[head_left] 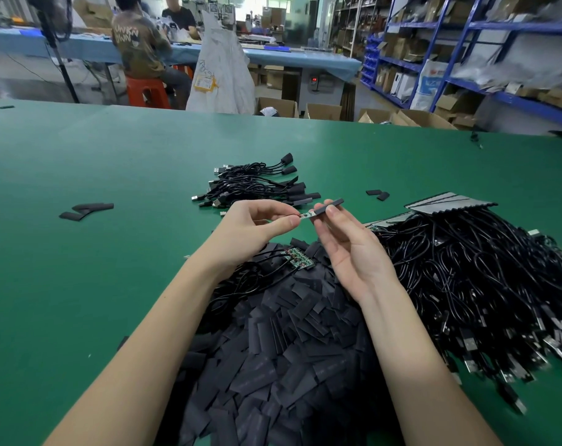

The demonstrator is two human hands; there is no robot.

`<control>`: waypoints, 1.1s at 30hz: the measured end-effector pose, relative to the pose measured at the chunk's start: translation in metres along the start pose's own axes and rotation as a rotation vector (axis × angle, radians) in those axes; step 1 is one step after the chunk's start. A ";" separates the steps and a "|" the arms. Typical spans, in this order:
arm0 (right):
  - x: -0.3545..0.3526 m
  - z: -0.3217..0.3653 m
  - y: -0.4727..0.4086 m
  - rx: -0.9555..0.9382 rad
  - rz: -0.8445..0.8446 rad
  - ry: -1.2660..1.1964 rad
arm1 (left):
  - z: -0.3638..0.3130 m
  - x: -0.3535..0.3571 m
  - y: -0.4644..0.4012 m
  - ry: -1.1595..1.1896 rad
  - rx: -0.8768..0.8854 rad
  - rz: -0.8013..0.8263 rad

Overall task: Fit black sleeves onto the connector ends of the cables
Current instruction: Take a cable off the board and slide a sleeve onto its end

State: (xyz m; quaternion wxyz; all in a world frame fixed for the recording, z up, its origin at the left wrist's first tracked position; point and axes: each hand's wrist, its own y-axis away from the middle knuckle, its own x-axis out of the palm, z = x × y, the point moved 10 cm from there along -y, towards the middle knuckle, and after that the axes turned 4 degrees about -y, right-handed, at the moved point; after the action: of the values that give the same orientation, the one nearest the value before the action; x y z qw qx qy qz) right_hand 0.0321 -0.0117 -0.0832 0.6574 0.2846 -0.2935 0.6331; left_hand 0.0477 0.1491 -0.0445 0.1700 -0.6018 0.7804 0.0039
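With a small sleeved bundle (257, 185) finished at the far centre and a large unsleeved cable heap (476, 284) left on the right, the left hand (250, 230) pinched a bare connector board (307, 215) while the right hand (347, 249) pinched a black sleeve (329, 206) partly over its tip.
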 end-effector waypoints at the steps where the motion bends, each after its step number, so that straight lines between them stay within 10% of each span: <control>1: 0.001 -0.001 0.000 0.011 0.019 -0.002 | 0.000 0.001 0.000 -0.002 0.001 0.004; 33: 0.012 -0.008 0.010 -0.025 -0.093 0.061 | -0.007 0.001 0.004 0.072 0.006 -0.114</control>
State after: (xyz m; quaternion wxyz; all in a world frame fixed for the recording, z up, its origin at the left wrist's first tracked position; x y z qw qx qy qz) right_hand 0.0225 0.0027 -0.0798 0.6983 0.2702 -0.2678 0.6064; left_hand 0.0422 0.1482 -0.0389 0.1435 -0.6443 0.7506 -0.0298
